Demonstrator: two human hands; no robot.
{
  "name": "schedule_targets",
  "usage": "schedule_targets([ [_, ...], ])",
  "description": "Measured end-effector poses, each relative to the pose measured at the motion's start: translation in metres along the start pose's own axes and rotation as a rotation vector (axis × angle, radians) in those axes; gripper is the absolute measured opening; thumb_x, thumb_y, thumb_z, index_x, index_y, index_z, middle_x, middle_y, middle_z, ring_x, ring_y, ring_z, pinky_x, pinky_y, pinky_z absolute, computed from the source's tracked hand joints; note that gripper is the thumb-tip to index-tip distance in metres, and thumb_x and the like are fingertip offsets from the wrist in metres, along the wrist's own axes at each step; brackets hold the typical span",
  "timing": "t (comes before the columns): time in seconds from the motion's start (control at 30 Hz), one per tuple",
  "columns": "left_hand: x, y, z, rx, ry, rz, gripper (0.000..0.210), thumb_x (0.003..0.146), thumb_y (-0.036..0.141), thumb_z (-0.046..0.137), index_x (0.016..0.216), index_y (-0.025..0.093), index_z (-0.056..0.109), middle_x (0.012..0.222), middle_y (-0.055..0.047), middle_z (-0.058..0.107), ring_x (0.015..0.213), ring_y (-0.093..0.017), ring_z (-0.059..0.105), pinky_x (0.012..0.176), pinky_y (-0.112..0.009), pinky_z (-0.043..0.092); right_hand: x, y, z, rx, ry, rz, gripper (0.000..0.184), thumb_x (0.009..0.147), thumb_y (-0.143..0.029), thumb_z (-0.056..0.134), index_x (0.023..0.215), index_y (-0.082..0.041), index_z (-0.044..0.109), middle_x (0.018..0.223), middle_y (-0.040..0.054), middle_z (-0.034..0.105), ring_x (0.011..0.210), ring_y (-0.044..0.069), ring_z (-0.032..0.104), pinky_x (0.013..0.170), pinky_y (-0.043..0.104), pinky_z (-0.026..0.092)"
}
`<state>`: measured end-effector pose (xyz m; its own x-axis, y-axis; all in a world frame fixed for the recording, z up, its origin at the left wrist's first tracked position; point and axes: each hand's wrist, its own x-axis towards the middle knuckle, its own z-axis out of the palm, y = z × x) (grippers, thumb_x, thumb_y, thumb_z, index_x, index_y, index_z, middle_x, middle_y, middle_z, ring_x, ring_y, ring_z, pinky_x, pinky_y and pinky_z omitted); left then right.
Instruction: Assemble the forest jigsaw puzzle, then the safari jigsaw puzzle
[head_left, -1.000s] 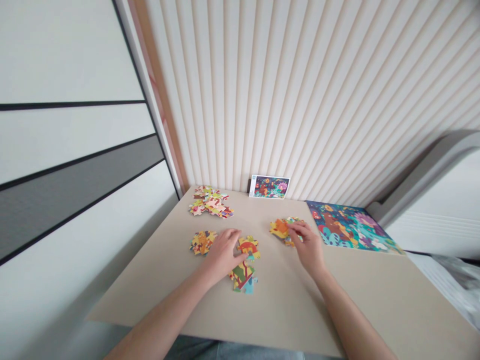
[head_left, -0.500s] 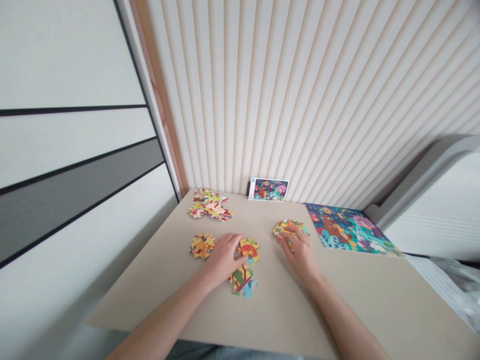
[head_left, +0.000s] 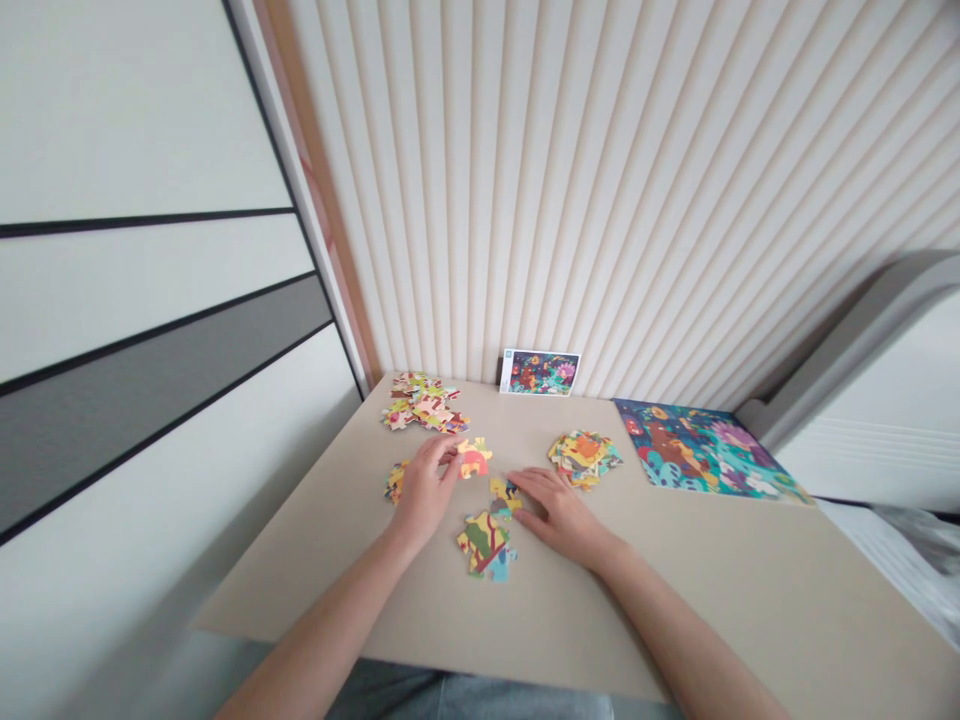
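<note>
My left hand point(head_left: 427, 490) is raised a little over the table, with a red and yellow puzzle piece point(head_left: 474, 458) pinched between thumb and fingers. My right hand point(head_left: 559, 512) rests low on the table, its index finger and thumb at the right edge of a yellow and blue-grey puzzle piece point(head_left: 502, 497). Just below that piece lie joined or overlapping puzzle pieces point(head_left: 484, 543) in green, yellow and light blue. Partly hidden behind my left hand is a small pile of orange and yellow pieces point(head_left: 394, 484).
A larger heap of puzzle pieces point(head_left: 424, 405) lies at the back left, and another pile point(head_left: 586, 455) at the right of centre. A small picture card point(head_left: 541, 372) leans against the ribbed wall. A larger colourful picture sheet point(head_left: 709, 450) lies along the right side.
My left hand has lifted the red and yellow piece up and slightly left. The right hand has left the right-hand pile and come down to the yellow piece in the middle.
</note>
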<state>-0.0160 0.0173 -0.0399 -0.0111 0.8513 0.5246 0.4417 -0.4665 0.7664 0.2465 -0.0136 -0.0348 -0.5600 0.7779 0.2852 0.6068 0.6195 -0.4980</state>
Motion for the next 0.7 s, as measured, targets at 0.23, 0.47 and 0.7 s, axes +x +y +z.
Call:
schedule_targets([
  [0.23, -0.004, 0.0, 0.001, -0.02, -0.096, -0.039, 0.014, 0.094, 0.027, 0.057, 0.097, 0.021, 0.07, 0.1, -0.006, 0.07, 0.09, -0.02, 0.069, 0.081, -0.034, 0.06, -0.006, 0.003, -0.001, 0.2, 0.138, 0.134, 0.051, 0.09, -0.03, 0.066, 0.14, -0.025, 0.057, 0.122, 0.0101, 0.06, 0.103, 0.022, 0.061, 0.093, 0.038, 0.053],
  [0.47, -0.011, 0.019, 0.012, -0.258, -0.315, -0.134, 0.021, 0.092, 0.037, 0.063, 0.102, 0.02, 0.071, 0.107, -0.008, 0.067, 0.095, -0.02, 0.068, 0.08, -0.033, 0.062, -0.002, 0.005, 0.0, 0.589, 0.246, 0.397, 0.029, 0.088, -0.047, 0.069, 0.093, -0.018, 0.07, 0.08, 0.0031, 0.068, 0.071, 0.017, 0.062, 0.067, 0.03, 0.052],
  [0.7, -0.015, 0.019, 0.016, -0.334, -0.417, -0.099, 0.021, 0.089, 0.032, 0.068, 0.107, 0.02, 0.07, 0.113, -0.007, 0.066, 0.1, -0.02, 0.067, 0.084, -0.032, 0.059, 0.006, -0.006, 0.011, 0.991, 0.186, 0.429, 0.042, 0.077, -0.055, 0.079, 0.096, -0.019, 0.066, 0.084, 0.0037, 0.073, 0.076, 0.018, 0.069, 0.075, 0.033, 0.057],
])
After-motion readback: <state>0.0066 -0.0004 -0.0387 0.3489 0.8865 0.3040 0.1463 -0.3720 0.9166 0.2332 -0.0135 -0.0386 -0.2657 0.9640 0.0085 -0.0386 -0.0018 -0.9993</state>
